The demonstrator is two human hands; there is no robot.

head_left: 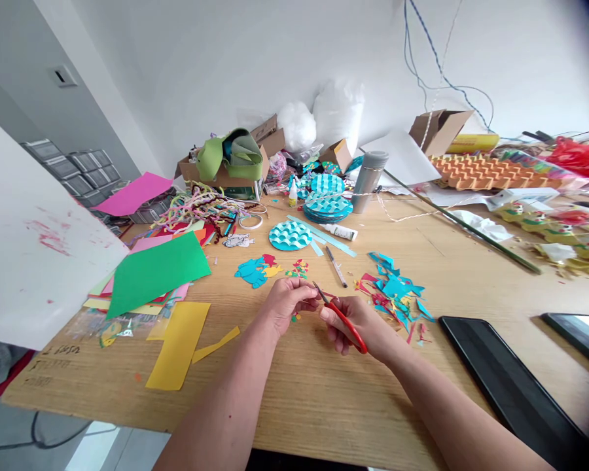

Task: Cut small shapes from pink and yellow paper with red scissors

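Note:
My right hand (349,320) is wrapped round a pair of scissors with red handles (347,323), their blades pointing up and left. The blade tips reach the fingers of my left hand (290,297), which is closed in a pinch; whatever it holds is too small to make out. Just beyond my hands lie blue paper fish shapes (251,272) and a small heap of tiny coloured paper bits (298,267). A pen (336,267) rests behind my right hand. To its right spreads a pile of blue and red paper scraps (397,288).
Green paper (161,271) and yellow paper (181,347) lie at left. Further back are a teal wavy paper disc (290,235), a glue tube (342,231) and a grey flask (370,182). A black phone-like device (505,379) lies at right, below a long green stick (471,226).

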